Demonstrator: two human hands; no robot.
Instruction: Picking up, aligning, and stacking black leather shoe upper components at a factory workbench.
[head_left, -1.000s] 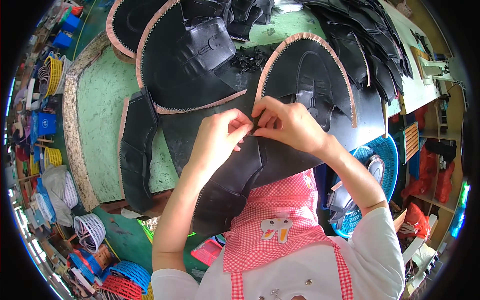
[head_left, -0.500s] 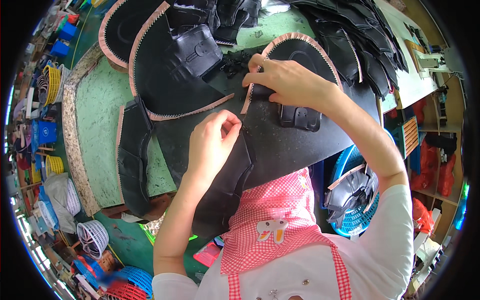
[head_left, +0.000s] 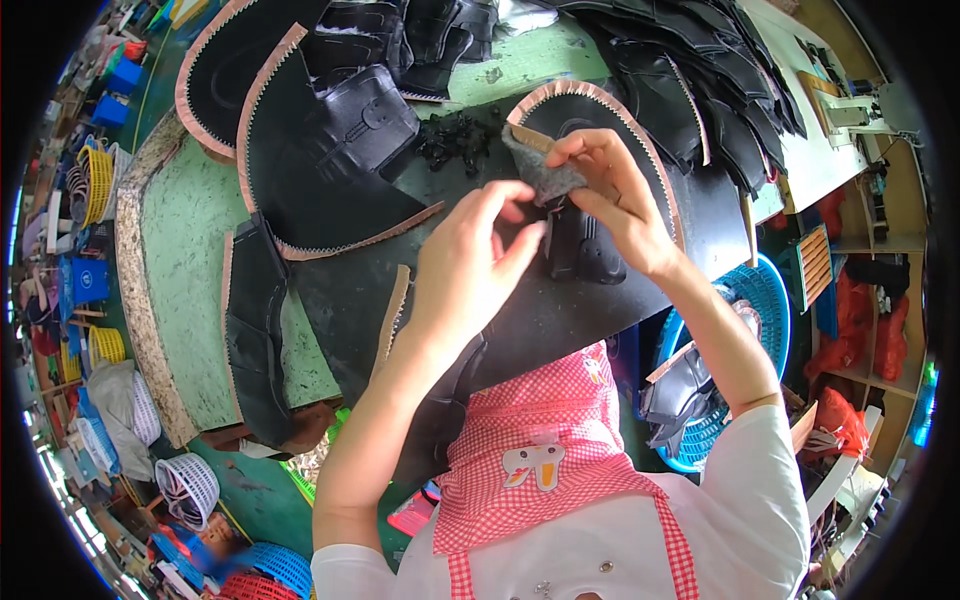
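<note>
My right hand (head_left: 615,195) pinches the turned-up end of a black leather piece (head_left: 585,235), showing its fuzzy grey lining (head_left: 540,165) and a strip of tan edging. A black strap tab (head_left: 602,258) hangs on this piece below the fingers. Just left of it, my left hand (head_left: 470,250) is open, thumb and forefinger apart, close to the lining. Under my left forearm lies another long black leather piece (head_left: 440,410) with tan edging. A heap of small black bits (head_left: 455,142), too fine to make out, sits beyond my hands.
Large curved black panels (head_left: 320,190) with tan zigzag-stitched edging lie at left on a black board (head_left: 540,320) and green table (head_left: 175,260). Stacked black leather pieces (head_left: 690,60) stand at far right. A blue basket (head_left: 775,310) holding more pieces is by my right elbow.
My right hand has moved right and nearer, turning up the leather piece's end so the grey lining shows. My left hand has moved right and up, its fingers now spread.
</note>
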